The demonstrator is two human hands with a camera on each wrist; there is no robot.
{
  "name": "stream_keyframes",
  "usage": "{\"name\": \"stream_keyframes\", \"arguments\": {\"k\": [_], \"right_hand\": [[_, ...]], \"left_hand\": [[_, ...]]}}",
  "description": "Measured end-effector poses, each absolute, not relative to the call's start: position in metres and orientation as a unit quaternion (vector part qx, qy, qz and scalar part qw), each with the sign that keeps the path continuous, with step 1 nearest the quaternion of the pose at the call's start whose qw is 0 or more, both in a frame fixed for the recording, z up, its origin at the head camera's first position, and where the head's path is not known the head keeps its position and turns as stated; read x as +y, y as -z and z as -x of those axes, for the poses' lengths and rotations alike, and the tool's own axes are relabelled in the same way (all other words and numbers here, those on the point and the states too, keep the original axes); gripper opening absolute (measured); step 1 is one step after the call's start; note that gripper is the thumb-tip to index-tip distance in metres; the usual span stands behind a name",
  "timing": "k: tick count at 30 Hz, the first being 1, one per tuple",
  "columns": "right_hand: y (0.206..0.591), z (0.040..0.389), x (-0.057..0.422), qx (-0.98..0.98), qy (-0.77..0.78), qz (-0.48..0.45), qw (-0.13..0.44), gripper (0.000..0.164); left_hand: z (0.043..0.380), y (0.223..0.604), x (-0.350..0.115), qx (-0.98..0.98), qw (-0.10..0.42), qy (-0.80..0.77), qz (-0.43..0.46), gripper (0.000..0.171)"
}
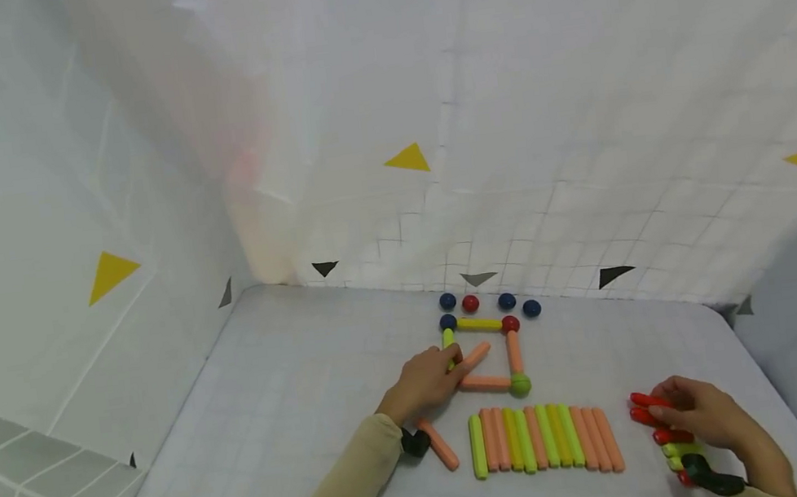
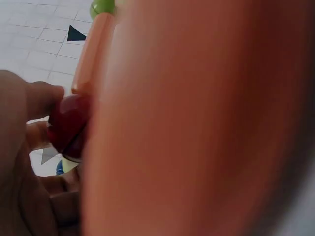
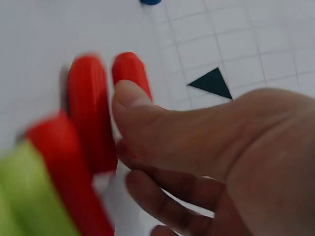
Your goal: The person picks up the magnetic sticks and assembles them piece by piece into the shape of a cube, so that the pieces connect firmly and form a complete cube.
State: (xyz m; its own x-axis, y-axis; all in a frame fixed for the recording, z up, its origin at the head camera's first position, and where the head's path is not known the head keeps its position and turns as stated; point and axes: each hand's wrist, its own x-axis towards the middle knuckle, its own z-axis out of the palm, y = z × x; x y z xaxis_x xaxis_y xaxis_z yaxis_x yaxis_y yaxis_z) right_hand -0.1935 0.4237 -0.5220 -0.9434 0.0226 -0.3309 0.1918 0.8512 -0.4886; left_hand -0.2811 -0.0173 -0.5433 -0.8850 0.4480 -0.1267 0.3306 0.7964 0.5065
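Observation:
My left hand (image 1: 424, 381) bends over the near left corner of a square of coloured sticks and balls. In the left wrist view its thumb and fingers pinch a red ball (image 2: 70, 125), which an orange stick (image 2: 92, 54) joins to a green ball (image 2: 102, 7). Another orange stick (image 1: 475, 355) slants out from beside the fingers in the head view. A blurred orange stick (image 2: 192, 123) hides much of the left wrist view. Over at the right, my right hand (image 1: 705, 410) pinches the farthest red stick (image 3: 132, 71) of a row, thumb on top.
A row of orange, yellow and lime sticks (image 1: 544, 438) lies between the hands. One loose orange stick (image 1: 439, 445) is by the left wrist. Several balls (image 1: 506, 301) sit along the back wall (image 1: 553, 182). More red and lime sticks (image 1: 674, 436) lie under the right hand.

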Motion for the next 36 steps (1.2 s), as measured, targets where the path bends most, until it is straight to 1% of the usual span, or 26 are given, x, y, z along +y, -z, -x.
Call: {"name": "stream_keyframes", "arguments": {"k": [2, 4, 6, 8, 10, 12, 15, 20, 25, 29, 32, 36], "right_hand": [[0.517, 0.198, 0.411, 0.956, 0.265, -0.050, 0.119, 0.053], [0.511, 0.205, 0.392, 0.962, 0.263, -0.034, 0.067, 0.045], [0.505, 0.214, 0.366, 0.965, 0.262, 0.000, 0.009, 0.039], [0.502, 0.227, 0.339, 0.965, 0.255, 0.041, -0.037, 0.034], [0.500, 0.241, 0.314, 0.962, 0.252, 0.080, -0.065, 0.032], [0.499, 0.256, 0.293, 0.960, 0.241, 0.115, -0.081, 0.028], [0.500, 0.277, 0.267, 0.964, 0.206, 0.144, -0.087, 0.023], [0.505, 0.300, 0.241, 0.970, 0.140, 0.185, -0.076, 0.023], [0.514, 0.311, 0.230, 0.963, 0.155, 0.216, -0.049, 0.027], [0.521, 0.318, 0.225, 0.957, 0.168, 0.233, -0.050, 0.027], [0.524, 0.321, 0.225, 0.956, 0.175, 0.230, -0.049, 0.025], [0.523, 0.320, 0.228, 0.956, 0.192, 0.218, -0.033, 0.024]], "left_hand": [[0.285, 0.541, -0.015, 0.940, 0.137, -0.232, -0.207, 0.028], [0.288, 0.539, -0.014, 0.940, 0.151, -0.227, -0.206, 0.027], [0.290, 0.537, -0.012, 0.940, 0.161, -0.222, -0.205, 0.026], [0.292, 0.536, -0.012, 0.940, 0.164, -0.216, -0.206, 0.026], [0.293, 0.536, -0.011, 0.940, 0.167, -0.213, -0.206, 0.025], [0.293, 0.536, -0.011, 0.941, 0.168, -0.211, -0.205, 0.026], [0.292, 0.535, -0.011, 0.942, 0.172, -0.207, -0.199, 0.027], [0.289, 0.535, -0.014, 0.942, 0.169, -0.209, -0.203, 0.027], [0.288, 0.537, -0.018, 0.939, 0.148, -0.221, -0.218, 0.021], [0.289, 0.538, -0.021, 0.938, 0.137, -0.226, -0.224, 0.019], [0.290, 0.539, -0.021, 0.937, 0.137, -0.229, -0.224, 0.019], [0.290, 0.540, -0.019, 0.938, 0.137, -0.226, -0.223, 0.019]]}}
